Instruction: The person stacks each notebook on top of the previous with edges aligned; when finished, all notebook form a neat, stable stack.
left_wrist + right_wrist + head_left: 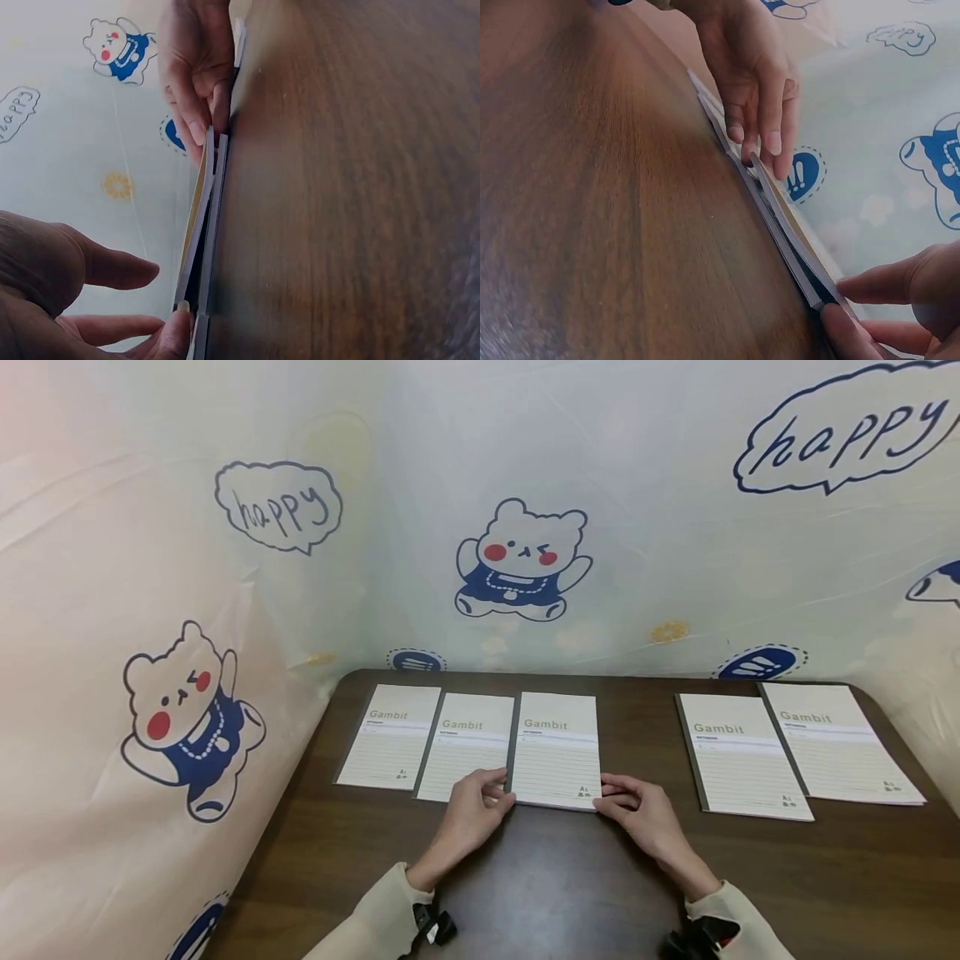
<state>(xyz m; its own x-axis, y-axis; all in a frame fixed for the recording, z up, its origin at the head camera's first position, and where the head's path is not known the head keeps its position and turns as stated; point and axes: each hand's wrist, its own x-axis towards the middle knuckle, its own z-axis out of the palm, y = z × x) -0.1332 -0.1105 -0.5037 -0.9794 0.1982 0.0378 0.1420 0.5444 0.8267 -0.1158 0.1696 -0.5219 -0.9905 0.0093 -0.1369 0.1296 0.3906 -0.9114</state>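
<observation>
A white "Gambit" notebook (557, 752) with a dark spine lies in the middle of a row on the table. My left hand (476, 806) holds its near left corner, thumb at the front and fingers along the spine. At the near right corner, my right hand (641, 814) pinches the edge between thumb and fingers. Both wrist views show the upper notebook (196, 217) from its edge, resting on another notebook (776, 232) with a narrow gap between them.
Two matching notebooks, one far left (390, 735) and one beside it (467, 743), overlap left of my hands. Another pair, a nearer one (742, 760) and a farther one (843, 743), overlap on the right. A printed curtain (645, 552) hangs behind the brown table (570, 893).
</observation>
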